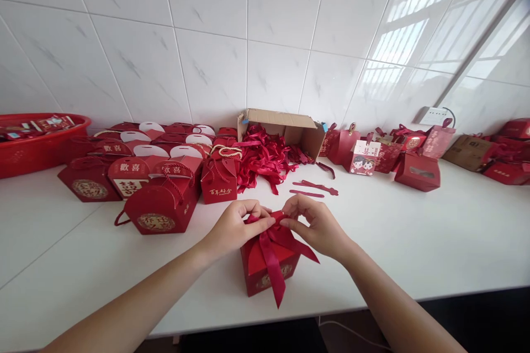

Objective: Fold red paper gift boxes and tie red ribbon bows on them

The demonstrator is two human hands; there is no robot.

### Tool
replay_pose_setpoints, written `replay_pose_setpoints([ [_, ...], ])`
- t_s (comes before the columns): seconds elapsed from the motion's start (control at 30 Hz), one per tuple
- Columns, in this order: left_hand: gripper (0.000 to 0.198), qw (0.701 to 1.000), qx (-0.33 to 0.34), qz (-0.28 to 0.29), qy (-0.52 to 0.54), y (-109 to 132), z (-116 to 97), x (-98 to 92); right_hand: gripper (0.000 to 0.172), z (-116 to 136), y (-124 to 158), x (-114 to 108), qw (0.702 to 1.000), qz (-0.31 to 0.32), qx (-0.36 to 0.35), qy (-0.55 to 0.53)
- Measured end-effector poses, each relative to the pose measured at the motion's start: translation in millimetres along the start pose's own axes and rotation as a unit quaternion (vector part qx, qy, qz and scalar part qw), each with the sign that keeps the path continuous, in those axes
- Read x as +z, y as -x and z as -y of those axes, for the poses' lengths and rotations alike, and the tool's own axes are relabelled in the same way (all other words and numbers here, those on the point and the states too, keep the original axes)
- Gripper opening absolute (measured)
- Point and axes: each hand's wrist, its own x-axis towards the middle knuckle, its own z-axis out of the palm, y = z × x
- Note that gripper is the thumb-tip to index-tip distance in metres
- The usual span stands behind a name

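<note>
A red gift box (256, 265) with gold print stands on the white table right in front of me. Round its top runs a dark red satin ribbon (271, 267), whose tails hang down the front and out to the right. My left hand (244, 226) pinches the ribbon at the top left of the box, thumb against fingers. From the right, my right hand (317, 226) pinches the ribbon too, its fingertips close to the left ones. The fingers partly hide the knot or bow between them.
Several red gift boxes (155, 215) stand in rows at the left, beside a red basin (45, 146) of packets. A cardboard box (281, 117) spills red ribbons (265, 157) behind. Loose strips (306, 194) lie nearer. More boxes (418, 170) and a power strip (433, 116) are at the right.
</note>
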Motion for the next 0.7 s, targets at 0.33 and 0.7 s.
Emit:
replay_pose_setpoints([
  [0.33, 0.043, 0.998, 0.015, -0.021, -0.055, 1, 5, 1.6, 0.012, -13, -1, 2, 0.996, -0.051, 0.052, -0.060],
  [0.7, 0.043, 0.999, -0.006, -0.001, -0.048, 3, 7, 2.8, 0.018, -13, -3, -4, 0.994, -0.069, 0.061, -0.065],
])
